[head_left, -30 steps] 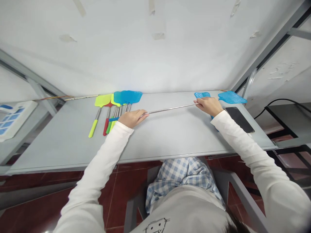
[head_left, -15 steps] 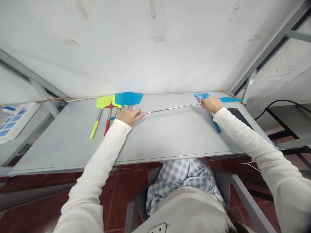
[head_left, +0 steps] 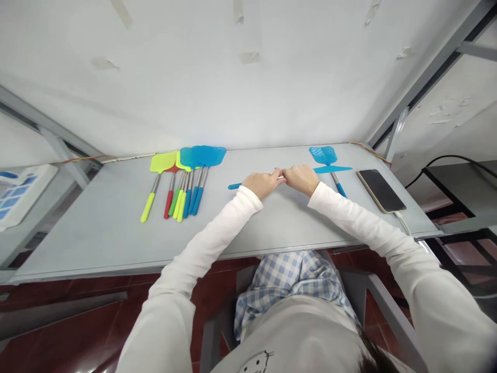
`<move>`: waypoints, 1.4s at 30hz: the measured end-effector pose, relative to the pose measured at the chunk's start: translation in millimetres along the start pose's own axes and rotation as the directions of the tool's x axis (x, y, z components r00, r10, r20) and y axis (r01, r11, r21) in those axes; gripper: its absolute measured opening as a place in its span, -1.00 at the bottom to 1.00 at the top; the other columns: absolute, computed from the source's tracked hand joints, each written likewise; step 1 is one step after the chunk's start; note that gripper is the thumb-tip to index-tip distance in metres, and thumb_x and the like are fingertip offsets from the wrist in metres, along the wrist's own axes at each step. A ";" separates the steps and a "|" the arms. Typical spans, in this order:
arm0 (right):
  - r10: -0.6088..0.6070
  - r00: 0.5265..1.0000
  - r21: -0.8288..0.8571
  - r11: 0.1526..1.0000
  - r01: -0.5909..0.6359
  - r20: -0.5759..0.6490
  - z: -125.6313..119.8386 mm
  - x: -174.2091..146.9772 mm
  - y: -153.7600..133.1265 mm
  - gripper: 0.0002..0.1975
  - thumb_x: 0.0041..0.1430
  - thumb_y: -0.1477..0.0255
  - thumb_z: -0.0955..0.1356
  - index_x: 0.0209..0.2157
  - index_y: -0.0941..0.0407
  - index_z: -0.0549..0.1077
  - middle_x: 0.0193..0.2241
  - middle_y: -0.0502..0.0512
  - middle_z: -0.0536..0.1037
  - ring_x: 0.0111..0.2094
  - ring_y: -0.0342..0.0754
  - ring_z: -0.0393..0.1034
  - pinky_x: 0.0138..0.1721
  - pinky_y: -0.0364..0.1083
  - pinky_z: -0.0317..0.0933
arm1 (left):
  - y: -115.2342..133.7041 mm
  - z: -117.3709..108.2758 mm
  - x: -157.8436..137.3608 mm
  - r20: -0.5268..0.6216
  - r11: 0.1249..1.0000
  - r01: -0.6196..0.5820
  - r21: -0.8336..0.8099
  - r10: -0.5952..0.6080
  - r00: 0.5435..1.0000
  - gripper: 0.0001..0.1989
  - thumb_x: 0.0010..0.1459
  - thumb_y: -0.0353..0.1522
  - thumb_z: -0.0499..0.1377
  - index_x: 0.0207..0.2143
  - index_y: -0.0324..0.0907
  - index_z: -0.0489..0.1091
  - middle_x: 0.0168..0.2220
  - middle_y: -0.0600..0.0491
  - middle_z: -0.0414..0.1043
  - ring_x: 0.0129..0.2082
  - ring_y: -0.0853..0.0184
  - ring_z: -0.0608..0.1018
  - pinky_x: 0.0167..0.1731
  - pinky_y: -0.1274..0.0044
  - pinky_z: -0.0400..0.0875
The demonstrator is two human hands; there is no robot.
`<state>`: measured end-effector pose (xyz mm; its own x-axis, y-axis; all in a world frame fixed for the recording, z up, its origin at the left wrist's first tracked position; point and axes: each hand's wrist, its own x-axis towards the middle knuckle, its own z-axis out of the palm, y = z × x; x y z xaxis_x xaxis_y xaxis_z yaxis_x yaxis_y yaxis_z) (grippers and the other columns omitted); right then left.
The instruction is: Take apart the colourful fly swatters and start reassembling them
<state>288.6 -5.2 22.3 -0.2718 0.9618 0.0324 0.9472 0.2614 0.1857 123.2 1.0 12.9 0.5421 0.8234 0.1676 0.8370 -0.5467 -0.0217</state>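
Note:
A blue telescopic fly swatter (head_left: 338,169) is held sideways above the table, its head seen edge-on at the right. My left hand (head_left: 259,184) is closed around its handle, whose blue end sticks out on the left. Just beside it, my right hand (head_left: 301,178) grips the shaft nearer the head. Between the two hands, which nearly touch, only a short bit of metal shows. Another blue fly swatter (head_left: 323,154) lies behind the held one, partly covered by its head.
Several fly swatters with yellow (head_left: 161,162), red (head_left: 170,199), green and blue (head_left: 209,155) parts lie side by side on the grey table (head_left: 116,228). A phone (head_left: 381,190) with a cable rests at the right. The wall stands behind, and metal frames flank the table.
My hands have come together from far apart, and the long metal shaft between them has shortened. The right hand moved left, the left hand right, uncovering the phone and the swatter handles.

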 end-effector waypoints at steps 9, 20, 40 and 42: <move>-0.277 0.922 -0.026 0.960 0.280 -0.271 -30.0 -44.7 -5.7 -0.66 0.31 0.43 0.18 0.05 0.26 0.31 -0.02 0.40 0.43 -0.01 0.16 0.34 -0.07 0.04 0.19 | -21.1 -5.1 -13.2 -0.081 1.000 0.022 -0.003 -0.023 0.996 -0.52 0.28 -0.01 -0.10 -0.19 -0.13 0.42 -0.29 -0.08 0.58 -0.32 0.22 0.60 -0.48 0.52 0.19; 0.249 0.965 0.615 0.750 -0.243 0.078 1.0 -18.5 81.9 -0.34 0.25 0.01 0.16 0.15 0.23 0.19 -0.01 0.38 0.45 -0.07 0.13 0.40 -0.12 0.02 0.28 | -37.7 3.3 -33.1 -0.191 0.998 0.069 0.013 -0.065 0.979 -0.42 0.27 0.05 -0.21 -0.23 -0.12 0.45 -0.38 -0.08 0.54 -0.36 0.27 0.57 -0.52 0.52 0.10; 0.246 0.880 0.642 0.762 0.085 -0.407 40.4 -19.3 67.0 -0.30 0.16 0.02 0.27 0.20 0.12 0.07 0.02 0.27 0.35 0.02 0.15 0.31 0.00 0.12 0.26 | -26.3 20.7 -23.6 -0.161 0.999 0.004 -0.046 -0.012 0.987 -0.49 0.29 0.00 -0.15 -0.15 -0.06 0.48 -0.29 -0.01 0.60 -0.35 0.28 0.58 -0.54 0.52 0.08; 0.186 0.849 0.463 0.883 0.076 -0.494 32.9 -25.3 57.8 -0.32 0.21 0.10 0.24 0.25 0.16 0.05 0.13 0.37 0.26 0.18 0.25 0.16 0.11 0.23 0.12 | -27.6 20.6 -20.1 -0.151 1.000 0.002 -0.031 -0.007 0.989 -0.49 0.29 0.00 -0.14 -0.17 -0.06 0.48 -0.27 -0.01 0.60 -0.33 0.27 0.59 -0.54 0.52 0.07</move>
<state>355.9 -11.7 -0.1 -0.1386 0.8253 0.5475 0.8945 0.3416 -0.2885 90.8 2.7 -10.2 0.5193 0.7947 0.3144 0.8354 -0.5496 0.0093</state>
